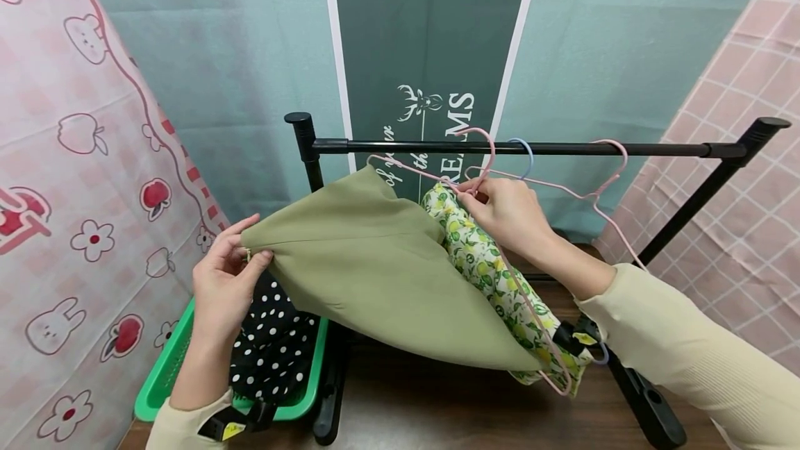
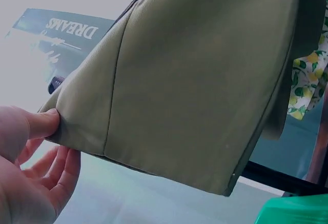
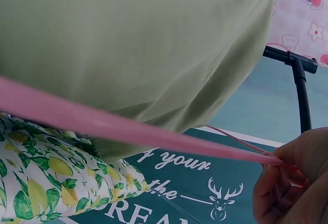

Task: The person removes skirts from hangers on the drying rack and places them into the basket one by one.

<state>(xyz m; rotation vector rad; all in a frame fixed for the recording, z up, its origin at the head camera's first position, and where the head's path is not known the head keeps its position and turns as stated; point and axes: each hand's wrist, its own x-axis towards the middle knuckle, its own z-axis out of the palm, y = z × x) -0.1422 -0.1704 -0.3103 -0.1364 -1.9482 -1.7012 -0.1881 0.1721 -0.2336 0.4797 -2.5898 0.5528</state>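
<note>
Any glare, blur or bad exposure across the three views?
Head: even light, mostly crisp, faint sheen on the brown wood surface; left wrist: upper left hazy and washed out, olive-green garment duller against it; right wrist: pink hanger soft-edged, apparently too near the lens, white lettering behind sharper.

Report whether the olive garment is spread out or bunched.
Spread out: the olive garment fans broadly between the left fingers and the pink hanger in the right fingers, with few creases.
</note>
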